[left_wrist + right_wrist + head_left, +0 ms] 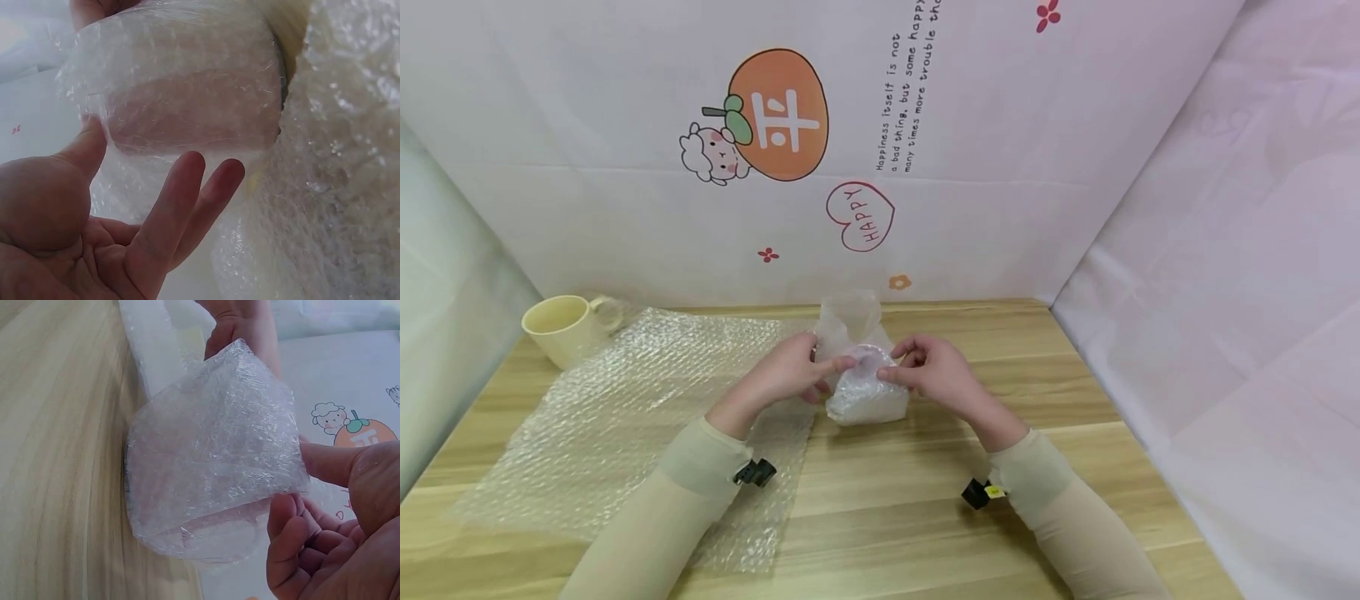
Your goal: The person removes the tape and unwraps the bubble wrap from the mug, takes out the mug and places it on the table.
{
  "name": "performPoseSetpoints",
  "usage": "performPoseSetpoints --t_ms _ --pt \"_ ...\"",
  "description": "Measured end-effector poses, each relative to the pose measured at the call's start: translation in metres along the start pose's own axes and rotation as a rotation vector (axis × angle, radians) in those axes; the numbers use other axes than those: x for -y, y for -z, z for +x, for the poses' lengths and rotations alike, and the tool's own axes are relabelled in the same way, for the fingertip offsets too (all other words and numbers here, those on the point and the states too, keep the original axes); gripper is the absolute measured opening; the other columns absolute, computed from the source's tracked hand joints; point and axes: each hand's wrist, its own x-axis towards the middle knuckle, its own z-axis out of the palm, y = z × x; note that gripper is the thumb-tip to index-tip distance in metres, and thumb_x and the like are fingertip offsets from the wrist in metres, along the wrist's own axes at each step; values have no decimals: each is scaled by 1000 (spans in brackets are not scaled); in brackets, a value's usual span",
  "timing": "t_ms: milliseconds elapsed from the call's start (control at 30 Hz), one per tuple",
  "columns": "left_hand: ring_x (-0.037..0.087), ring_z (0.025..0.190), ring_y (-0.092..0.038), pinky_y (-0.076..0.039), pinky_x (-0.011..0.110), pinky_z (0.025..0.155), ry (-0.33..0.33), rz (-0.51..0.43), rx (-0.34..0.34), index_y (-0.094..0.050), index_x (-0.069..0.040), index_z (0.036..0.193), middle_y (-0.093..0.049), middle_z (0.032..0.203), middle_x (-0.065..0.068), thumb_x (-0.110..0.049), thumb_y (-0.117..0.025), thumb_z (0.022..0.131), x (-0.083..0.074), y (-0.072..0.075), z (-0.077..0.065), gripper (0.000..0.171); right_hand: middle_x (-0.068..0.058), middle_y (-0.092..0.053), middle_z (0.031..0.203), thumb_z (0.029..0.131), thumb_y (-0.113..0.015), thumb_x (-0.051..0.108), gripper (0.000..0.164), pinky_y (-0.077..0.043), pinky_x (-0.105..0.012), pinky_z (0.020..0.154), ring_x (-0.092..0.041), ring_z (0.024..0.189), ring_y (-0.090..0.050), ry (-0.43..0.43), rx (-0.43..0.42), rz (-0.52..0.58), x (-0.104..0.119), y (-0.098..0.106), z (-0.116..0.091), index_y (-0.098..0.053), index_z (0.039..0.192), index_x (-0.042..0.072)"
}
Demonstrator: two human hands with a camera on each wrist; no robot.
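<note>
A pinkish, cup-shaped thing wrapped in bubble wrap (868, 398) stands on the table between both hands. Its pink side (194, 115) shows through the film in the left wrist view. My left hand (786, 367) is at its left side, thumb against the top of the wrap and the other fingers fairly straight beside it. At the upper right edge, my right hand (936, 371) pinches the bubble wrap (250, 450) between thumb and curled fingers. A loose flap of wrap (850, 315) sticks up behind the bundle.
A large bubble wrap sheet (647, 417) lies flat on the left of the wooden table (880, 517), reaching under the left forearm. A pale yellow mug (561, 329) stands at the back left, the sheet touching its handle side. Printed white cloth (985, 208) hangs behind.
</note>
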Motion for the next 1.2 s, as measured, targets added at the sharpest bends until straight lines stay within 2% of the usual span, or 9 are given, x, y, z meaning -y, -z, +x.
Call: performPoseSetpoints --t_ms 167,367,533,667,800,933,1200 --pt "28 73 -80 -67 48 84 26 -30 36 -58 4 135 -79 101 16 -60 -74 104 0 3 -2 73 -6 -71 85 94 -93 29 33 -57 -32 65 -20 74 -65 -16 14 11 2 1 -1 -73 107 6" --pt "31 75 -80 -66 51 89 48 -27 39 -55 7 142 -80 98 14 -63 -70 105 -1 5 -3 81 -5 -68 82 93 -93 27 35 -54 -30 64 -27 75 -65 -35 61 55 3 5 1 -73 113 5" --pt "32 75 -80 -67 47 81 44 -34 43 -56 6 139 -80 97 15 -64 -70 105 -1 4 -2 78 -4 -67 79 94 -93 25 43 -54 -31 63 -27 73 -65 -8 111 58 1 11 1 -71 122 2" --pt "35 76 -80 -67 46 79 45 -46 47 -57 5 137 -80 97 16 -62 -70 106 -1 3 -2 75 -5 -68 80 94 -92 24 42 -56 -36 65 -25 73 -66 25 165 57 -1 15 1 -70 121 2" --pt "37 77 -80 -68 45 75 45 -59 46 -57 5 135 -79 99 17 -60 -71 106 -1 2 -3 72 -7 -70 88 93 -93 23 39 -58 -39 68 -24 77 -65 24 203 71 -3 17 1 -70 119 4" --pt "38 77 -80 -68 42 69 45 -74 42 -58 3 132 -78 102 20 -58 -72 106 0 1 -3 68 -9 -72 97 93 -93 23 38 -58 -35 68 -21 81 -63 22 222 85 -5 18 2 -70 117 4" --pt "36 76 -80 -68 43 68 39 -59 37 -59 3 131 -78 102 21 -59 -72 106 -1 0 -3 68 -9 -72 99 94 -92 21 40 -58 -35 68 -21 82 -63 25 236 103 -7 19 1 -69 121 3"
